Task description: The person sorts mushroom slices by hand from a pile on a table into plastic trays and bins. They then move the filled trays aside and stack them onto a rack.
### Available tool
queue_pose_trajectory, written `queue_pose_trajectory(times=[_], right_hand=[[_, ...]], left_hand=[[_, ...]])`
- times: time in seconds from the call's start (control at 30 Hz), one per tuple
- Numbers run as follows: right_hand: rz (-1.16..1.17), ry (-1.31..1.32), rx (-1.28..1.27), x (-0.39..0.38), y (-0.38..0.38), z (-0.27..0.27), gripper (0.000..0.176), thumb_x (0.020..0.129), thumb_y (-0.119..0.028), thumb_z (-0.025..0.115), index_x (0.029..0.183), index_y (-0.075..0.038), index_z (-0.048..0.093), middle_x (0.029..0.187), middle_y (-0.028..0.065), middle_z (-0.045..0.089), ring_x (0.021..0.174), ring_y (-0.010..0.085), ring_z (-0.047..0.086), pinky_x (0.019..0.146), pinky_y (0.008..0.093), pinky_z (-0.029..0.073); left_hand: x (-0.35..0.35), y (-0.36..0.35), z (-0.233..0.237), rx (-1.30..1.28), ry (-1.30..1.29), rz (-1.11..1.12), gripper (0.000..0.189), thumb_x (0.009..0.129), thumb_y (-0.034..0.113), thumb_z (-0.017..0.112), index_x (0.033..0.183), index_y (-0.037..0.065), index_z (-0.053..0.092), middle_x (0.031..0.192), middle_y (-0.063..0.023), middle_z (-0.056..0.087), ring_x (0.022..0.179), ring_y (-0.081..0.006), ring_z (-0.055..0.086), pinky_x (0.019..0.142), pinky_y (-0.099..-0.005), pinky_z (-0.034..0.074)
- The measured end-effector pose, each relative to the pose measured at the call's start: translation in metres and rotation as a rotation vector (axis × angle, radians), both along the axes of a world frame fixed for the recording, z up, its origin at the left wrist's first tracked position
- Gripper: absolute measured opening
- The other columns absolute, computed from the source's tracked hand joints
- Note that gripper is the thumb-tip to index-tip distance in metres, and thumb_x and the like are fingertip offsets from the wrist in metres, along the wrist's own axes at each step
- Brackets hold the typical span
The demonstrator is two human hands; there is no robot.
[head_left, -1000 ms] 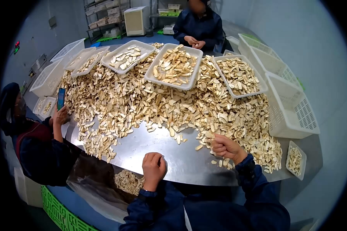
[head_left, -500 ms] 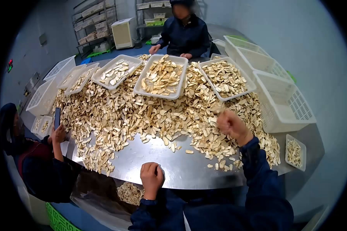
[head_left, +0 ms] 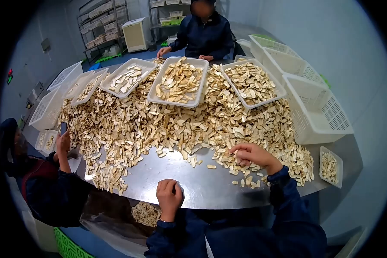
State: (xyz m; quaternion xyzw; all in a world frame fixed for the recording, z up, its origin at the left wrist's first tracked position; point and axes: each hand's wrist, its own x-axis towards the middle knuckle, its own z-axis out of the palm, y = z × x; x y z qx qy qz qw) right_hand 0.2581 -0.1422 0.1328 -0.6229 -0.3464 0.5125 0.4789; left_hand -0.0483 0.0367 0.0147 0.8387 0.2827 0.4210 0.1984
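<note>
My left hand point(head_left: 169, 197) is curled into a fist at the front edge of the steel table point(head_left: 159, 172), its palm side hidden. Over the lower right part of a big heap of pale dried slices point(head_left: 172, 129) is my right hand point(head_left: 256, 157), its index finger reaching left and the other fingers bent under. Its fingertips are right at the slices, and what they hold, if anything, I cannot make out. A few loose slices point(head_left: 248, 180) lie just below this hand on the metal.
Slice-filled white trays point(head_left: 196, 103) rest along the heap's far side. Large white baskets point(head_left: 320, 129) stand at right, near a small tray point(head_left: 339, 172). One person point(head_left: 206, 36) sits opposite; another at left holds a phone point(head_left: 63, 128). Below the table edge is an open bag point(head_left: 103, 215) with slices.
My right hand has come down and slightly toward me over the slices, index finger now extended. My left hand stays put. The opposite person's hand has shifted left; the left person's phone has tilted.
</note>
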Motion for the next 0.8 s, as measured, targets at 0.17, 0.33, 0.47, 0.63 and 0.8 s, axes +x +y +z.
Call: queue_pose_trajectory(times=[0.17, 0.33, 0.47, 0.63, 0.8], right_hand=[[-0.172, -0.239, -0.001, 0.015, -0.016, -0.011, 0.028, 0.098, -0.021, 0.063, 0.121, -0.005, 0.066, 0.075, -0.0036, 0.056, 0.063, 0.0045, 0.053, 0.055, 0.0229, 0.043], [-0.089, -0.84, -0.068, 0.021, -0.026, -0.025, 0.022, 0.088, -0.013, 0.065, 0.107, -0.005, 0.072, 0.069, 0.006, 0.061, 0.063, 0.0157, 0.058, 0.059, 0.0329, 0.047], [-0.089, -1.162, -0.025, 0.017, -0.03, -0.041, 0.024, 0.082, -0.01, 0.064, 0.105, -0.007, 0.072, 0.079, 0.0155, 0.065, 0.077, 0.0359, 0.064, 0.07, 0.045, 0.051], [-0.125, -1.227, -0.031, 0.014, -0.029, -0.048, 0.023, 0.084, -0.014, 0.064, 0.105, -0.01, 0.073, 0.092, 0.0158, 0.066, 0.087, 0.0363, 0.065, 0.076, 0.0466, 0.052], [-0.162, -1.107, 0.025, 0.004, -0.023, -0.037, 0.018, 0.086, -0.018, 0.067, 0.095, -0.004, 0.071, 0.071, 0.0121, 0.063, 0.07, 0.0329, 0.062, 0.065, 0.0419, 0.049]], left_hand=[[0.0, -0.003, 0.004, -0.013, 0.03, 0.006, 0.005, 0.079, 0.001, 0.066, 0.084, 0.002, 0.067, 0.089, -0.0112, 0.066, 0.086, -0.0319, 0.063, 0.076, -0.0414, 0.052], [0.001, -0.002, 0.002, -0.004, 0.005, -0.002, 0.006, 0.079, 0.001, 0.066, 0.084, 0.002, 0.067, 0.09, -0.0126, 0.066, 0.086, -0.0333, 0.063, 0.075, -0.0415, 0.051], [0.0, -0.002, 0.002, -0.006, 0.03, -0.003, 0.006, 0.079, 0.001, 0.066, 0.085, 0.002, 0.067, 0.089, -0.0127, 0.066, 0.086, -0.0334, 0.062, 0.076, -0.0416, 0.051], [0.001, -0.003, 0.003, -0.01, 0.022, 0.0, 0.005, 0.08, 0.002, 0.066, 0.084, 0.002, 0.067, 0.089, -0.0129, 0.066, 0.085, -0.0335, 0.063, 0.075, -0.0419, 0.051], [0.001, -0.003, 0.004, -0.001, 0.025, 0.009, 0.004, 0.079, 0.001, 0.066, 0.083, 0.002, 0.068, 0.089, -0.0126, 0.067, 0.085, -0.0333, 0.063, 0.075, -0.0417, 0.052]])
